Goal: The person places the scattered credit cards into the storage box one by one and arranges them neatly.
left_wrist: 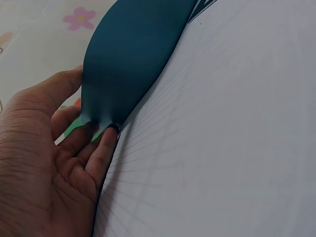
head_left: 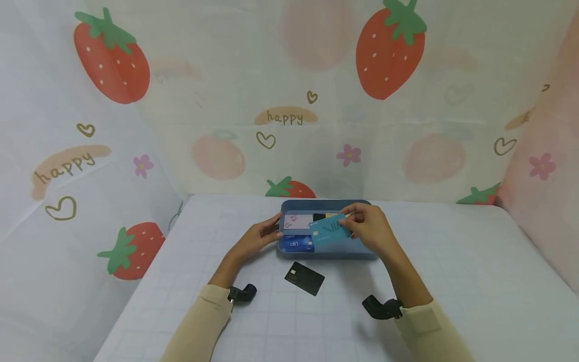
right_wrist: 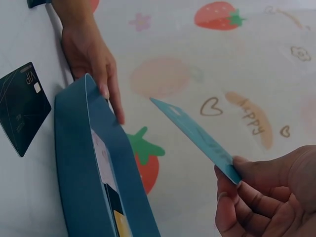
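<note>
A light-blue card (head_left: 329, 230) with VIP lettering is pinched between the thumb and fingers of my right hand (head_left: 370, 226). The card is tilted and held above the blue tray (head_left: 327, 255); the right wrist view shows it nearly edge-on (right_wrist: 195, 133). My left hand (head_left: 257, 239) rests against the tray's left end, its fingertips touching the outer wall (left_wrist: 118, 64). Inside the tray lie a white-and-pink patterned card (head_left: 297, 221), a dark-blue VIP card (head_left: 298, 243), and a black card (head_left: 319, 217) beside a yellow one (head_left: 331, 215), both partly covered by the held card.
A black VIP card (head_left: 305, 278) lies slanted on the white table (head_left: 271, 322) in front of the tray. Behind the table hangs a strawberry-print cloth (head_left: 289, 156). Black wrist cameras (head_left: 382, 307) jut out near both sleeves.
</note>
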{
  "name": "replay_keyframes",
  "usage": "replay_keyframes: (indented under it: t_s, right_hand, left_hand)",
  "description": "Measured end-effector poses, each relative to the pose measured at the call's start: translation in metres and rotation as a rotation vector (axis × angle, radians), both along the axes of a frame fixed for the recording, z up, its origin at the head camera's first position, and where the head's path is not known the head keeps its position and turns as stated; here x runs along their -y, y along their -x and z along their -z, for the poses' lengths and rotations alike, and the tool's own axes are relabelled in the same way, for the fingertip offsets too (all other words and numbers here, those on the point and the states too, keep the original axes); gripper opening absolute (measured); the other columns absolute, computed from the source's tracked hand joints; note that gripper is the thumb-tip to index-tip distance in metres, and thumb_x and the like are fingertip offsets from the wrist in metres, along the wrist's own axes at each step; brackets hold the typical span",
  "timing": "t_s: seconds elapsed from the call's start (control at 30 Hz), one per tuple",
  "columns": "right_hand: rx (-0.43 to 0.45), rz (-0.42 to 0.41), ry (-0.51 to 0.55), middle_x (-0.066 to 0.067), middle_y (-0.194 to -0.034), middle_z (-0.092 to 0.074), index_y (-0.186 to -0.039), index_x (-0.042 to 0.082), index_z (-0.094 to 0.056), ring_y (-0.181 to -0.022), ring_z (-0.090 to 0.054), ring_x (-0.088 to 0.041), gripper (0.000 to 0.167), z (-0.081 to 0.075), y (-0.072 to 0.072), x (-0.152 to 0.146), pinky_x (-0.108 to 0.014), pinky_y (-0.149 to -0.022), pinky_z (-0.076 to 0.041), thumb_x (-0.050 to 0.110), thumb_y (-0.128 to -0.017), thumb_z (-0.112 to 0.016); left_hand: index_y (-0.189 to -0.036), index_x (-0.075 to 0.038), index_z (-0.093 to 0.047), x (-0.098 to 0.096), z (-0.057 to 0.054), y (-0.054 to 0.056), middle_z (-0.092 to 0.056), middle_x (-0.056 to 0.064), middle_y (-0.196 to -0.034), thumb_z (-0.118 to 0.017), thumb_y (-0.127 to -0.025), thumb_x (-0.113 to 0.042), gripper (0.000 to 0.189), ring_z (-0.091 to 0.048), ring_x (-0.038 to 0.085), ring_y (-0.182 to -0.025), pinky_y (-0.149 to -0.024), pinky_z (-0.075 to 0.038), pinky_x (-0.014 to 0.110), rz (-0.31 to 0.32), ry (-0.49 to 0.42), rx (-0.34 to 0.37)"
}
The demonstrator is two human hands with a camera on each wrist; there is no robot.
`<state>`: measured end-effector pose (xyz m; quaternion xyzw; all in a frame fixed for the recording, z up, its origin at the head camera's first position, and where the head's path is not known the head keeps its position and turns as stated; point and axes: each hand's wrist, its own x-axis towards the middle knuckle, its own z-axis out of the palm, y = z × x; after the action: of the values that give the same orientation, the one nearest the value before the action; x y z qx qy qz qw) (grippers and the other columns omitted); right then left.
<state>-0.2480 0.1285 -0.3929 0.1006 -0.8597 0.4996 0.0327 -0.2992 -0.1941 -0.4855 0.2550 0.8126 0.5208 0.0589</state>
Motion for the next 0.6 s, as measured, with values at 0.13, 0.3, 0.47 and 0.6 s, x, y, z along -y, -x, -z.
replay_keyframes:
  t_s: [0.13, 0.3, 0.47, 0.6]
  right_hand:
    - [0.019, 0.013, 0.024, -0.01, -0.082, -0.075, -0.115, 0.002, -0.07, -0.069, -0.065, -0.04, 0.021, 0.006, 0.005, -0.002, -0.037, -0.063, -0.059, 0.011, -0.096, -0.071]
    - [0.036, 0.026, 0.046, -0.012, -0.082, -0.075, -0.116, 0.0, -0.07, -0.07, -0.067, -0.04, 0.023, 0.015, 0.012, -0.004, -0.04, -0.065, -0.06, 0.011, -0.096, -0.071]
    - [0.06, 0.043, 0.062, -0.012, -0.085, -0.076, -0.117, -0.001, -0.069, -0.069, -0.068, -0.036, 0.025, 0.022, 0.019, -0.005, -0.042, -0.068, -0.061, 0.012, -0.096, -0.071]
    - [0.058, 0.053, 0.07, -0.012, -0.083, -0.076, -0.117, -0.002, -0.07, -0.07, -0.069, -0.036, 0.025, 0.026, 0.023, -0.006, -0.044, -0.07, -0.062, 0.011, -0.096, -0.071]
  left_hand:
    - [-0.157, 0.002, -0.031, 0.0, 0.0, 0.0, -0.034, 0.023, -0.159, -0.063, -0.101, -0.012, 0.066, -0.042, 0.042, -0.142, -0.117, -0.034, 0.05, 0.001, 0.002, 0.002]
    - [-0.156, 0.003, -0.031, -0.001, 0.001, -0.001, -0.035, 0.024, -0.158, -0.063, -0.101, -0.01, 0.065, -0.042, 0.043, -0.141, -0.117, -0.033, 0.052, -0.009, -0.005, -0.005]
    - [-0.156, 0.003, -0.031, -0.001, 0.004, 0.001, -0.035, 0.024, -0.158, -0.062, -0.101, -0.009, 0.065, -0.043, 0.043, -0.141, -0.117, -0.034, 0.052, -0.016, -0.004, -0.005]
    - [-0.158, 0.001, -0.029, 0.001, 0.016, 0.009, -0.033, 0.022, -0.159, -0.062, -0.102, -0.011, 0.066, -0.042, 0.042, -0.141, -0.117, -0.033, 0.051, -0.018, 0.004, -0.001]
